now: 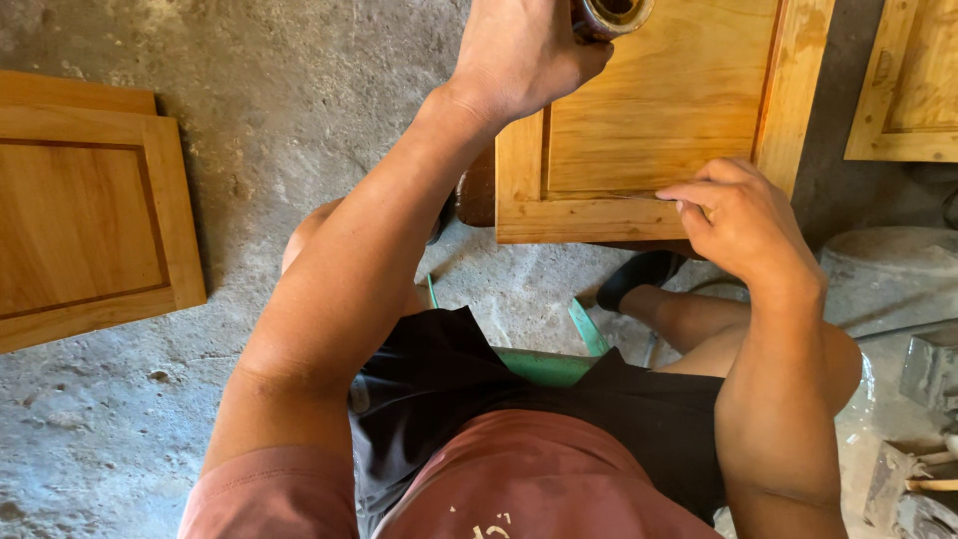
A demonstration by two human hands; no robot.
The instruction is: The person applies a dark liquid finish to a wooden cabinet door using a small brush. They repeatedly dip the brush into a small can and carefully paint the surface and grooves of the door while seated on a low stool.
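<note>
The person sits on a green stool (544,364) above a rough concrete floor (299,120), with a varnished wooden cabinet door (659,110) lying directly in front of the knees.

Left hand (519,50): raised at the top edge of the view, clenched around a small round container (609,12) with a dark rim. Only the lower part of the container shows, so its contents cannot be identified. The hand and container are positioned over the upper left part of the door.

Right hand (743,225): set on the lower right part of the door frame, fingers pinched together on a thin, light-coloured tool (649,197). The tool is too slim to identify. Its tip lies along the groove between the recessed centre panel and the bottom rail.

A second wooden door (85,215) lies flat on the floor well to the left. A third wooden door (908,85) lies at the upper right, apart from the first. A black shoe (639,271) shows just below the door's bottom edge. Grey, dust-covered objects (923,429) sit at the right edge.
</note>
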